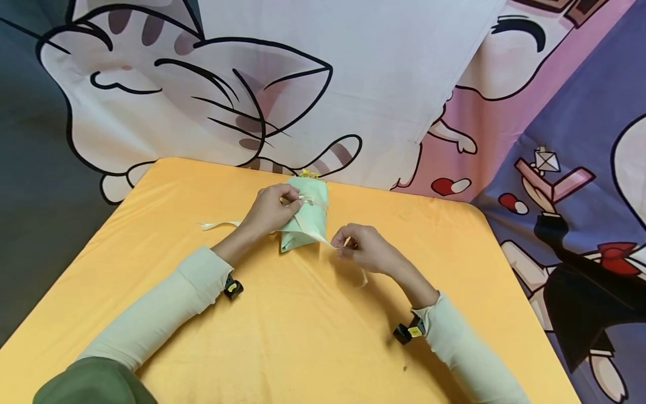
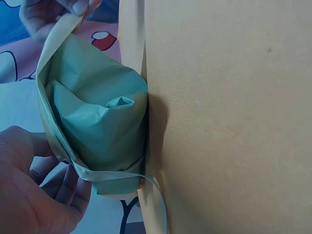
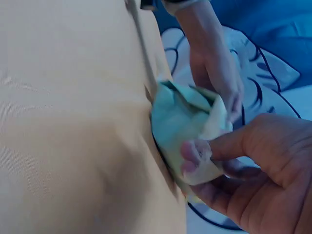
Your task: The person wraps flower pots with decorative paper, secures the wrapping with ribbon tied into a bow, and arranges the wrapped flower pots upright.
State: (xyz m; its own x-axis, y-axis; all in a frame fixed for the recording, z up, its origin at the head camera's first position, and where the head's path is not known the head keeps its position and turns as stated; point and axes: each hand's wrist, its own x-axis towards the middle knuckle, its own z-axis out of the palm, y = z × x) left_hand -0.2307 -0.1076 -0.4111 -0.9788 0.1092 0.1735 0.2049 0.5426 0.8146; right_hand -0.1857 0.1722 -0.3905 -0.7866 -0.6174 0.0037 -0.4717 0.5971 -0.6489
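Note:
A small bouquet wrapped in mint-green paper (image 1: 298, 241) lies near the table's far edge, yellow flowers (image 1: 307, 173) peeping out at its far end. Around it runs a pale cream ribbon (image 2: 57, 38). My left hand (image 1: 272, 210) pinches the ribbon on top of the wrap, at its left side. To the right of the bouquet, my right hand (image 1: 365, 248) pinches another stretch of ribbon, which runs taut across the near end of the paper. One loose ribbon tail (image 1: 219, 225) sticks out left of my left wrist; another hangs below my right hand. Whether a knot is tied I cannot tell.
A yellow cloth covers the table (image 1: 282, 336). Behind it hangs a cartoon cat curtain (image 1: 393, 73), close to the bouquet's flower end, and a purple printed curtain (image 1: 555, 224) stands on the right. A dark speck (image 1: 405, 368) lies near the front.

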